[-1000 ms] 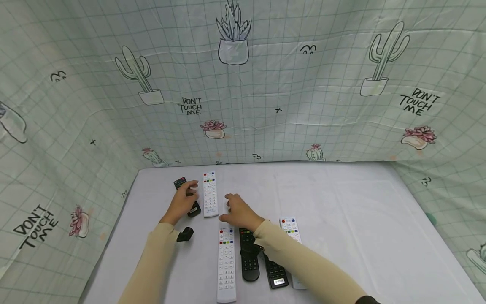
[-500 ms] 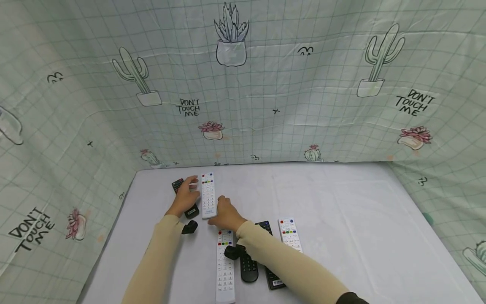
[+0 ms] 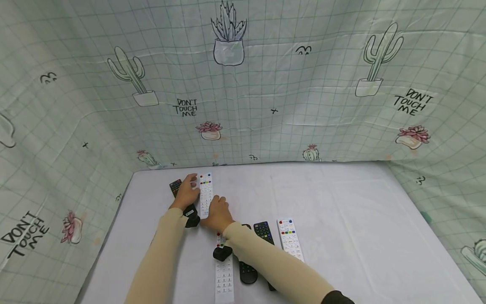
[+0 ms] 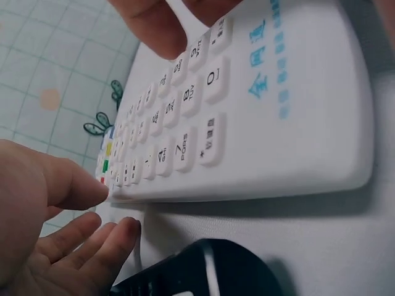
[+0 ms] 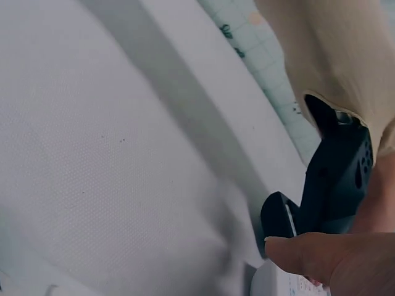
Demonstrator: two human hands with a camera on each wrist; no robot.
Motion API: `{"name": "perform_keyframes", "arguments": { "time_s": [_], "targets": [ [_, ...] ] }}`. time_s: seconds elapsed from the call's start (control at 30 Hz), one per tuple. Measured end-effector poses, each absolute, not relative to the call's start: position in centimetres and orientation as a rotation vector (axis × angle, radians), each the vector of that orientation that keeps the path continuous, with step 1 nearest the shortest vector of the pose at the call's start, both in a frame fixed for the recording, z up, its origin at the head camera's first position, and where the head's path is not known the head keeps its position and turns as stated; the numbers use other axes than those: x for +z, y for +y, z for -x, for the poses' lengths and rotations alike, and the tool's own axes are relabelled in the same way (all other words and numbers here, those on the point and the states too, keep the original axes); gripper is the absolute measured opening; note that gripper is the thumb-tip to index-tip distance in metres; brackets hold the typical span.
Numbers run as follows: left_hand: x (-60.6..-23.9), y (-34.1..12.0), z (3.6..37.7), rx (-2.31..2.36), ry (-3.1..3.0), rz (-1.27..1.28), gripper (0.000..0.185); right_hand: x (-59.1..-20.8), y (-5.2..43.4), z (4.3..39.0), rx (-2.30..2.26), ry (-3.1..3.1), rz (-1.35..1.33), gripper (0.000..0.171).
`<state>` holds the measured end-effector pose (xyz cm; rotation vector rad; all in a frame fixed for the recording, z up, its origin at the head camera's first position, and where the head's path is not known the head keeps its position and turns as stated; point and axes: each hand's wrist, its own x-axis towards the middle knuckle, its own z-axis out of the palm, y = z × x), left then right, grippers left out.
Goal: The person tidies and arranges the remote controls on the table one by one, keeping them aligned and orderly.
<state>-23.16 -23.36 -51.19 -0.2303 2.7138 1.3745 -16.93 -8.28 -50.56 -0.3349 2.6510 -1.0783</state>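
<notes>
A white remote control (image 3: 206,194) with coloured buttons lies at the back left between both hands. Along its left edge is my left hand (image 3: 186,194), thumb and fingers loosely bent; in the left wrist view its fingertips (image 4: 126,231) are beside the white remote's edge. My right hand (image 3: 219,215) is at the near right corner, and its fingers (image 4: 154,31) reach over the right edge in the left wrist view. A black remote (image 3: 175,186) lies under the left hand, partly hidden by it. In the right wrist view, the right thumb (image 5: 302,254) overlaps a white remote's end.
Nearer the front lie a long white remote (image 3: 224,278), a rounded black remote (image 3: 248,275), another black remote (image 3: 263,230) and a second white one (image 3: 290,238), partly covered by the right sleeve (image 3: 277,261). A printed cloth (image 3: 273,135) hangs behind the white table (image 3: 341,219).
My right hand has moved left to the near right corner of the white remote. The left hand has shifted slightly towards its left edge. The remotes have stayed in place.
</notes>
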Motion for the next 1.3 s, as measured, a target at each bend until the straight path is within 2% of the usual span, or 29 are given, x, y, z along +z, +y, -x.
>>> {"name": "perform_keyframes", "arguments": {
  "time_s": [0.3,0.67,1.3],
  "targets": [
    [-51.2,-22.9,23.8,1.357,2.701,0.235,0.064,-50.4,-8.3,17.0,-1.028,2.713,0.295,0.066],
    [-51.1,-22.8,24.2,1.331,2.703,0.222,0.070,-50.6,-8.5,17.7,-1.003,2.719,0.283,0.076],
    [-51.0,-23.1,24.7,1.274,2.670,0.196,0.072,-50.3,-6.7,17.9,-0.947,2.745,0.227,0.066]
  ]
}}
